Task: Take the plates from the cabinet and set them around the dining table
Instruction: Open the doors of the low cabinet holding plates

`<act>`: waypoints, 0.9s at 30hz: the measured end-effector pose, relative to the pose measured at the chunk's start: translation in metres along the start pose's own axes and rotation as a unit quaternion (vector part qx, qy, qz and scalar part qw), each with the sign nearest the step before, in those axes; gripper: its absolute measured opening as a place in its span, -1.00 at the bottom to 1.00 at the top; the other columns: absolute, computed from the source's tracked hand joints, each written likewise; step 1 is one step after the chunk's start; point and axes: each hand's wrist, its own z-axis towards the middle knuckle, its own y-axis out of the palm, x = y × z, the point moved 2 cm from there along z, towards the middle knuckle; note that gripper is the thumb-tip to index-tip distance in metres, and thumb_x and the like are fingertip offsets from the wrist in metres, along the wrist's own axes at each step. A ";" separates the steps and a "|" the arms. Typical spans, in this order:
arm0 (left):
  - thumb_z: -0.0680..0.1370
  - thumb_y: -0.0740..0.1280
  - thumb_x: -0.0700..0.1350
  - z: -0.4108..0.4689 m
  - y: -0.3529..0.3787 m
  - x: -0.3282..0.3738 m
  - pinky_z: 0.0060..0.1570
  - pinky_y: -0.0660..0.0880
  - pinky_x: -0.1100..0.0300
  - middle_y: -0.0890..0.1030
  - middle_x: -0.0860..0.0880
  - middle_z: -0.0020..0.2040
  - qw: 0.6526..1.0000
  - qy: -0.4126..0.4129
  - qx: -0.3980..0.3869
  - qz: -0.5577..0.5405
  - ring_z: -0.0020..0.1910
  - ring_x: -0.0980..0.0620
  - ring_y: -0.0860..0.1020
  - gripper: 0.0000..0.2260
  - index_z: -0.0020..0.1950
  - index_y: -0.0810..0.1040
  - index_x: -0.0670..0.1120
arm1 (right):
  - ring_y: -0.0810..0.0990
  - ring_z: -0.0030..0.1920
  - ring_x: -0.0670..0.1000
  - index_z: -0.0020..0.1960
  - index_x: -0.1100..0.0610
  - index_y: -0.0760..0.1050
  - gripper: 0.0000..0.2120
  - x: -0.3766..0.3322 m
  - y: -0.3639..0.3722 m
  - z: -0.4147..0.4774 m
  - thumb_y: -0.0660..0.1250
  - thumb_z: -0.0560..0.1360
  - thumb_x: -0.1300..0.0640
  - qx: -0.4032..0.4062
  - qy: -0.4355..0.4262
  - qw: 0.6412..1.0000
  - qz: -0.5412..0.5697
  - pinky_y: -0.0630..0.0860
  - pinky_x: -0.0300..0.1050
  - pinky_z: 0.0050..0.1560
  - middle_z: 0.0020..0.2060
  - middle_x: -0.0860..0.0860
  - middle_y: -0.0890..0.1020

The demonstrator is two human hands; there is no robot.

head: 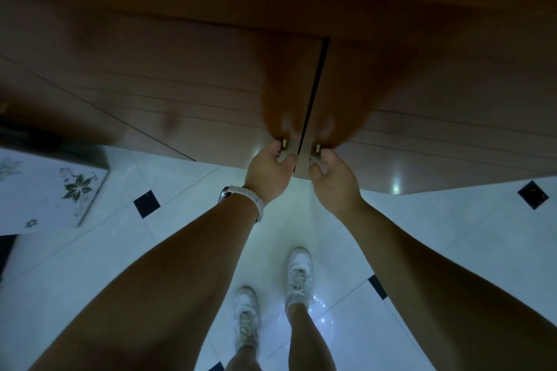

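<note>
The left hand (269,173) grips the left knob (284,144), and the right hand (333,182) grips the right knob (317,148). Both knobs flank the dark gap between the wooden cabinet (180,93) doors, above the white tiled floor (187,238).

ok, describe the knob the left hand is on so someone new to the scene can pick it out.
Find the brown wooden cabinet and the dark gap between its two doors. Small brass knobs flank it at the lower edge; the left knob, gripped by the left hand with the white wristband, is yours, not the right knob.
</note>
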 end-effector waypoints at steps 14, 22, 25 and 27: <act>0.61 0.22 0.02 -0.021 0.016 -0.026 -0.26 0.36 0.16 0.42 0.09 -0.35 0.994 0.049 0.096 -0.031 -0.30 0.02 0.42 -0.76 -0.26 0.39 0.08 | 0.48 -0.33 -0.04 -0.16 0.05 0.38 -0.82 0.018 0.014 -0.018 0.17 0.59 0.02 0.051 -0.031 0.996 0.060 0.35 -0.14 -0.35 -0.37 -0.02 0.49; 0.62 0.23 -0.01 -0.051 0.007 -0.046 -0.42 0.29 0.33 0.41 0.10 -0.37 0.993 0.072 0.095 -0.003 -0.42 0.19 0.37 -0.77 -0.25 0.41 0.06 | 0.48 -0.33 -0.02 -0.15 0.09 0.38 -0.77 0.029 0.016 -0.048 0.14 0.61 0.00 0.036 -0.039 0.997 0.050 0.35 -0.15 -0.35 -0.37 0.00 0.49; 0.62 0.22 -0.01 -0.066 0.006 -0.056 -0.41 0.30 0.34 0.47 0.09 -0.34 0.991 0.075 0.109 0.010 -0.38 0.17 0.42 -0.82 -0.18 0.44 0.09 | 0.50 -0.30 0.04 -0.12 0.13 0.41 -0.76 0.034 0.020 -0.065 0.14 0.62 0.01 0.044 -0.043 0.997 0.050 0.35 -0.13 -0.32 -0.33 0.08 0.52; 0.61 0.23 0.00 -0.078 0.006 -0.063 -0.35 0.32 0.26 0.51 0.05 -0.29 0.990 0.079 0.120 0.011 -0.30 0.08 0.48 -0.90 -0.08 0.48 0.07 | 0.52 -0.27 0.02 -0.08 0.13 0.44 -0.76 0.039 0.022 -0.078 0.13 0.63 -0.01 0.046 -0.041 0.997 0.039 0.36 -0.16 -0.31 -0.28 0.09 0.54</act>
